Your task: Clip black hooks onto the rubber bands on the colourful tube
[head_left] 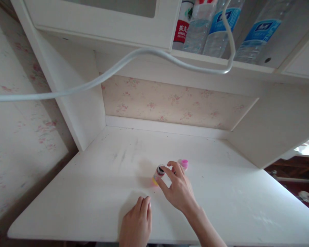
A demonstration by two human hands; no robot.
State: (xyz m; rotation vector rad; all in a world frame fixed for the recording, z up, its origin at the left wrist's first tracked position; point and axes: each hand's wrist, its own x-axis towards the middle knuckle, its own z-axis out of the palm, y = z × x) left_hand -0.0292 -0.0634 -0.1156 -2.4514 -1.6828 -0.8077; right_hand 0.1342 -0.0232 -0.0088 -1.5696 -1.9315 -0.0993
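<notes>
Near the middle of the white desktop stands a small clear bottle [155, 178] with a yellow lower part and an uncovered, tilted mouth. My right hand [179, 189] grips it from the right, thumb against its side and index fingertip at the rim. Something dark shows at the mouth; whether it is a separate object or the inside, I cannot tell. Just behind that hand is a small container with a pink cap [184, 164], partly hidden by the fingers. My left hand [137, 221] rests closed at the front edge of the desk, fingers curled down, nothing visible in it.
A white cable [144, 51] hangs across the upper view, in front of the shelf. Several plastic bottles [221, 29] stand in the open shelf above. White side panels [270, 116] bound the desktop [92, 192] left and right, with flowered wallpaper behind.
</notes>
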